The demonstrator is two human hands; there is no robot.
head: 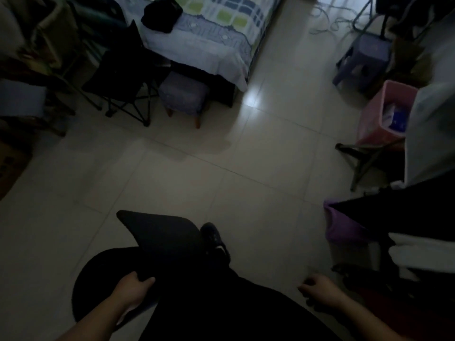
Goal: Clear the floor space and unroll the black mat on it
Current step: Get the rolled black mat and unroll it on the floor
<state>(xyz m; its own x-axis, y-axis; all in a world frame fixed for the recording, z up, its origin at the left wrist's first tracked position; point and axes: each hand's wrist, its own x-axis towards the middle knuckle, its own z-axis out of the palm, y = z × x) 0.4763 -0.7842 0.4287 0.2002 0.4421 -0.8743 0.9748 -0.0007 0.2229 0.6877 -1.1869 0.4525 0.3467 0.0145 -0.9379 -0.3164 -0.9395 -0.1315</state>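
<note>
Two hands are showing at the bottom of the dim view, and only one of them is working. The left hand (134,287) is clamping its grip on the near edge of the black mat (162,236), fingers curled over the top and thumb on the near side, so that the loose flap is lifting and pointing out toward the open middle of the floor (221,168). Behind that flap a darker rounded mass is curving down at the person's left; it is probably the part of the mat that is still rolled, though the gloom is hiding its edges. The right hand (320,289) is hanging free near the floor, fingers loosely bent and closing on nothing, likely waiting to take the other side. One dark shoe (213,236) is resting just beside the flap's right edge.

Furniture is crowding the edges: a folding chair (128,80) and a padded stool (184,94) are sitting at the far left beside the bed (209,45), a plastic stool (362,60) is standing at the far right, and a pink bin (384,114) and a purple bin (344,225) are lining the right edge. The central tiles are looking bare, so the clearing is seemingly done and the unrolling is just beginning.
</note>
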